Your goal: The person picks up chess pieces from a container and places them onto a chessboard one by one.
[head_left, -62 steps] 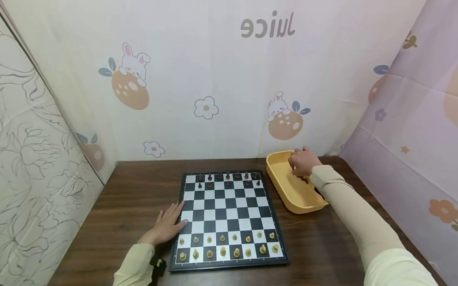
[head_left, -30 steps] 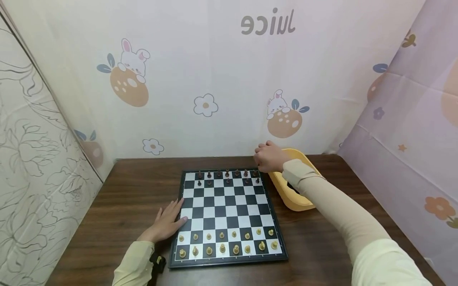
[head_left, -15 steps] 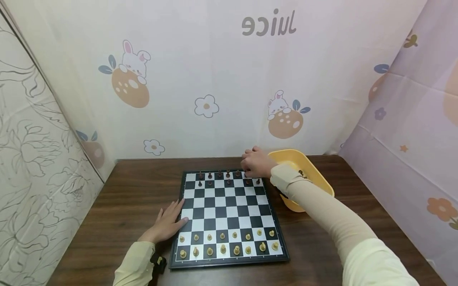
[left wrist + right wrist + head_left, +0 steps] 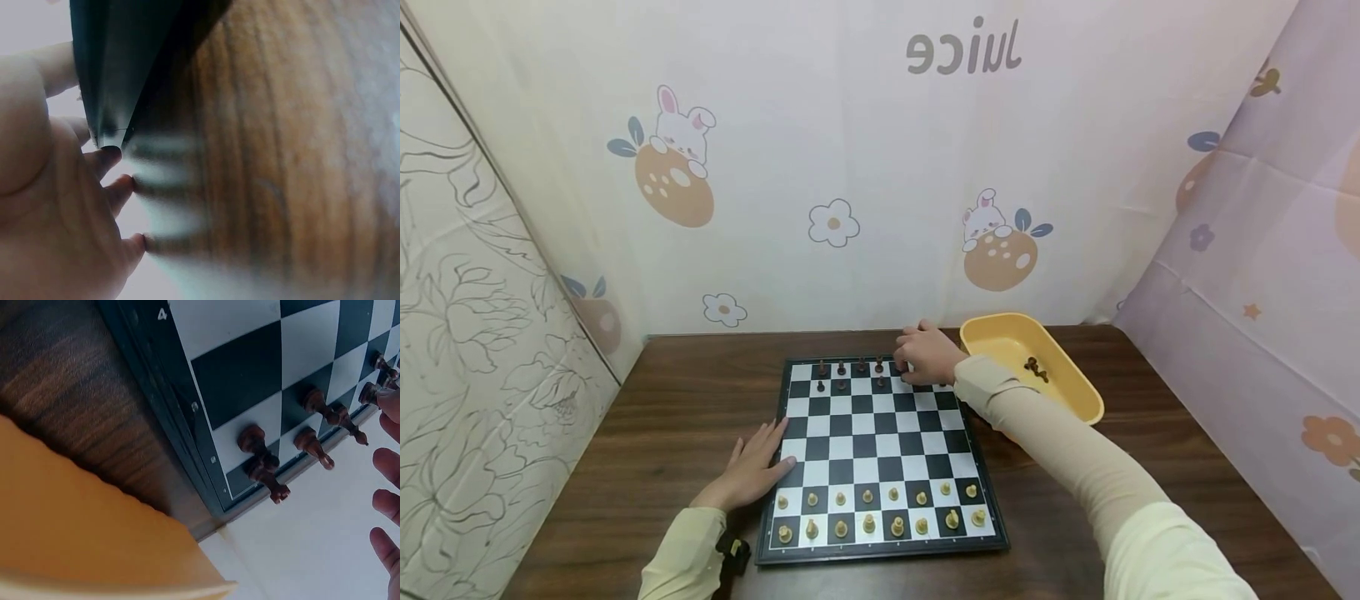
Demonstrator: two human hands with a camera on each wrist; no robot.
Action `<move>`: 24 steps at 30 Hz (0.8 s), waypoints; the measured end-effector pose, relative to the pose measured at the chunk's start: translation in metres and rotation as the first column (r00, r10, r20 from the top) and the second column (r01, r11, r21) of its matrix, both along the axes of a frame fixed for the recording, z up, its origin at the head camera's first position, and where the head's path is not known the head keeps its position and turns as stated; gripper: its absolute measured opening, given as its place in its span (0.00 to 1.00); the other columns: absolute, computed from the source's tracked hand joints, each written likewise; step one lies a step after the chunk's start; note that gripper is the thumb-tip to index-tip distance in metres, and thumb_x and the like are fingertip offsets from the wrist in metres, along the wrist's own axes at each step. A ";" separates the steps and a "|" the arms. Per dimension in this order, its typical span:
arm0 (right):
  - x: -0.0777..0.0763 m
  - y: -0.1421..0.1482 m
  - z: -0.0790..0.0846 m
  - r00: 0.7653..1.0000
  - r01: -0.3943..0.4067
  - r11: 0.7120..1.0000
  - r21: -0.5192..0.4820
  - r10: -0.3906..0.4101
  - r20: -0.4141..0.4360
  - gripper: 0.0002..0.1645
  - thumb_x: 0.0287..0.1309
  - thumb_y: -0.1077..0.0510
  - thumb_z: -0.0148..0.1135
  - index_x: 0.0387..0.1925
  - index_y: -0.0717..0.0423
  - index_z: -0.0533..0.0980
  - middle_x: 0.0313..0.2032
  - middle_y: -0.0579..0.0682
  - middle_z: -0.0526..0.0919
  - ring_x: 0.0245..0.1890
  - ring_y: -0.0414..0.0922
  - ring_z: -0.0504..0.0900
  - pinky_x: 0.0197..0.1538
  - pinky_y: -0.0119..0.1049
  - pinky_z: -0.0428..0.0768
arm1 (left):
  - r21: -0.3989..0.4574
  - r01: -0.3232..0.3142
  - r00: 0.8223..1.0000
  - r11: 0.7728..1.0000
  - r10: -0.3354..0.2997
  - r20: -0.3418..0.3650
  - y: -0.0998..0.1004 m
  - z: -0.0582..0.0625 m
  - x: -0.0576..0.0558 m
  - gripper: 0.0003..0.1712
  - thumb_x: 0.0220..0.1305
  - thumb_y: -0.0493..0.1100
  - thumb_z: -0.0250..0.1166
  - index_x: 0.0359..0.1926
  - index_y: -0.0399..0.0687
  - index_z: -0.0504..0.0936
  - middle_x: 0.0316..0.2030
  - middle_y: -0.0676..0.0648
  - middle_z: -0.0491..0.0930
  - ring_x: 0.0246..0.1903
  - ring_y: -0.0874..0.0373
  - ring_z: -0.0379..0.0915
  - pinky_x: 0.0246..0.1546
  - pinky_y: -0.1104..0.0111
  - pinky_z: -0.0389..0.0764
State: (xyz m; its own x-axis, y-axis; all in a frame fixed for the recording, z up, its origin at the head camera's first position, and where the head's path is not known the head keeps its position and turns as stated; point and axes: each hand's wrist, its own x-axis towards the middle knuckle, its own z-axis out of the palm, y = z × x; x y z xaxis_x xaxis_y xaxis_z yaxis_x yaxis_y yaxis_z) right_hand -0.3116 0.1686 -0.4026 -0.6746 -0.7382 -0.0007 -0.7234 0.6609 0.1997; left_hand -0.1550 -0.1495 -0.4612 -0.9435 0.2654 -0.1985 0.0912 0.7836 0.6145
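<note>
A chessboard [image 4: 863, 446] lies on the table, with pale pieces along its near rows and dark red-brown pieces along its far rows. My left hand [image 4: 747, 471] rests with straight, spread fingers at the board's left edge; the left wrist view shows the palm [image 4: 56, 206] beside the board's dark side. Over the far right part of the board, my right hand [image 4: 928, 354] pinches a dark chess pawn [image 4: 369, 393], its base visible at the thumb and the rest mostly covered. Beside it stand other dark pieces, among them a pawn [image 4: 254, 440] and a rook [image 4: 269, 478] at the corner.
Right of the board sits a yellow tray [image 4: 1086, 398] with a few dark chess pieces [image 4: 1036, 367] inside. The brown wooden table [image 4: 685, 400] meets a printed curtain [image 4: 820, 283] behind, with more fabric on both sides.
My right hand has come out of the yellow tray and moved left over the board's far rows, lowering among the dark pieces. My left hand has stayed at the board's edge.
</note>
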 end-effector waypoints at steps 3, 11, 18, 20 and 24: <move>-0.002 -0.001 -0.005 1.000 0.010 1.000 0.011 -0.010 0.009 0.07 0.47 0.47 0.72 0.21 0.39 0.82 0.27 0.37 0.77 0.33 0.40 0.69 0.40 0.39 0.65 | -0.003 -0.002 1.000 1.000 0.002 0.003 0.000 0.000 0.000 0.40 0.69 0.53 0.55 0.74 0.42 0.51 0.71 0.33 0.49 0.71 0.37 0.38 0.65 0.40 0.32; -0.001 -0.003 -0.011 1.000 0.007 1.000 0.006 -0.007 0.012 0.05 0.48 0.48 0.72 0.24 0.41 0.84 0.28 0.39 0.79 0.33 0.41 0.70 0.41 0.39 0.66 | -0.009 -0.002 1.000 1.000 0.002 0.001 0.001 0.001 0.000 0.40 0.68 0.53 0.55 0.74 0.42 0.51 0.71 0.33 0.49 0.71 0.37 0.38 0.65 0.40 0.31; 0.000 0.000 -0.015 1.000 0.003 1.000 0.007 -0.003 -0.005 0.06 0.49 0.47 0.71 0.24 0.41 0.83 0.29 0.39 0.79 0.34 0.41 0.71 0.46 0.42 0.69 | -0.013 -0.013 1.000 1.000 0.013 0.012 0.001 0.000 0.000 0.41 0.68 0.54 0.55 0.74 0.43 0.51 0.71 0.34 0.49 0.71 0.38 0.37 0.66 0.41 0.31; 0.000 0.000 -0.015 1.000 0.002 1.000 0.007 -0.002 -0.004 0.06 0.49 0.47 0.71 0.23 0.41 0.83 0.29 0.39 0.79 0.34 0.41 0.71 0.46 0.42 0.69 | -0.011 -0.015 1.000 1.000 0.015 0.011 0.001 -0.001 0.000 0.41 0.68 0.54 0.55 0.74 0.43 0.51 0.71 0.34 0.49 0.71 0.38 0.37 0.65 0.41 0.31; -0.001 0.001 -0.017 1.000 0.011 1.000 0.010 -0.011 -0.001 0.07 0.48 0.46 0.72 0.23 0.40 0.82 0.29 0.38 0.79 0.34 0.41 0.71 0.47 0.43 0.69 | -0.004 -0.016 1.000 1.000 0.016 0.006 0.001 -0.002 0.000 0.40 0.68 0.54 0.56 0.74 0.43 0.52 0.71 0.34 0.50 0.71 0.38 0.38 0.65 0.40 0.31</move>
State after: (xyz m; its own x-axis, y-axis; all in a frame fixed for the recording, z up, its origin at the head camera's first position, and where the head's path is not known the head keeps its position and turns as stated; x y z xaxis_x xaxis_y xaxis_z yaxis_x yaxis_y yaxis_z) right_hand -0.3127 0.1698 -0.4196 -0.6827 -0.7307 -0.0071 -0.7159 0.6669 0.2069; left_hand -0.1552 -0.1485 -0.4633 -0.9465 0.2493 -0.2048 0.0750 0.7874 0.6118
